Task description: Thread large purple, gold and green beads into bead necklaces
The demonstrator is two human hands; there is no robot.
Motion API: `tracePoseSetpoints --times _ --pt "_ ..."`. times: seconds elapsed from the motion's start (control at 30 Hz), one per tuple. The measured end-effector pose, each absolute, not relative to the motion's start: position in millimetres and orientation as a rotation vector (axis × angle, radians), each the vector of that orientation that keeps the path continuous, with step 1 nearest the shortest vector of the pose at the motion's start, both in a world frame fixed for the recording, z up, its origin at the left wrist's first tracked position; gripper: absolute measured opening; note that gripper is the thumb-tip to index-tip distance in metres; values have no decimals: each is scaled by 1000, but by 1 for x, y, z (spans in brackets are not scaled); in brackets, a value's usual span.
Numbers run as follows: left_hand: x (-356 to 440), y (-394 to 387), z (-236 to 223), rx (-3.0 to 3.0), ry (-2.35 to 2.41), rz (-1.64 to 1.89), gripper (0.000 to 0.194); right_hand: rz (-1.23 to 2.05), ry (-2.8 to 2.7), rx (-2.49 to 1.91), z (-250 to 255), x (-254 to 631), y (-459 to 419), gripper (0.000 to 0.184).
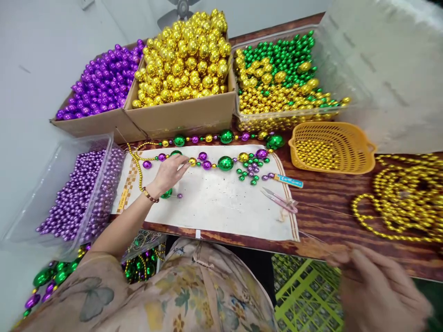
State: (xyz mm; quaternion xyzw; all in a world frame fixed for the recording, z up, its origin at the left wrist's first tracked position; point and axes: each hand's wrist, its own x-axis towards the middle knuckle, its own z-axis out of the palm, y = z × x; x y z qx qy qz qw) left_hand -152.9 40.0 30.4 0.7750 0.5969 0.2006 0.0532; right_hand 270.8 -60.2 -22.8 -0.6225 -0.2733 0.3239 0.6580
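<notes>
My left hand (171, 173) rests on the white cloth (221, 203), fingertips pinched on the strand of green, gold and purple beads (221, 162) lying across it. A loose green bead (166, 193) sits under my wrist. My right hand (375, 286) is low at the front right, blurred by motion, fingers drawn together on a thin thread (325, 211) that runs back toward the cloth. A second bead strand (226, 136) lies along the cloth's far edge.
Cardboard boxes of purple balls (100, 85) and gold balls (185, 57) stand at the back, beside a clear bin of green and gold beads (280, 78). An orange basket (332, 147), pink snips (280, 199), a gold strand pile (404, 198) and a purple bead tub (79, 193) surround the cloth.
</notes>
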Motion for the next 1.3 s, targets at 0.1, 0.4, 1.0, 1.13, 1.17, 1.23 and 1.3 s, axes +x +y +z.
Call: tracePoseSetpoints --times 0.1,0.4,1.0,1.13,1.17,1.23,1.3 --pt "-126 71 38 2322 1728 882 21 1007 -727 -1423 -30 241 -64 34" --pt "-145 231 122 2371 2348 885 21 1252 -975 -1392 -68 197 -57 37" --pt "-122 189 124 1841 1237 1289 32 1260 -950 -1363 -67 183 -61 27" --pt "-90 103 81 1439 1054 994 36 1303 -1060 -1297 -51 174 -57 25" --pt "-84 87 68 1282 1015 999 35 1312 -1101 -1275 -47 172 -57 24" --pt "-75 63 46 999 958 1043 30 1317 -1185 -1239 -38 168 -57 24" --pt "-70 51 32 826 934 1081 30 1328 -1247 -1223 -32 165 -59 25"
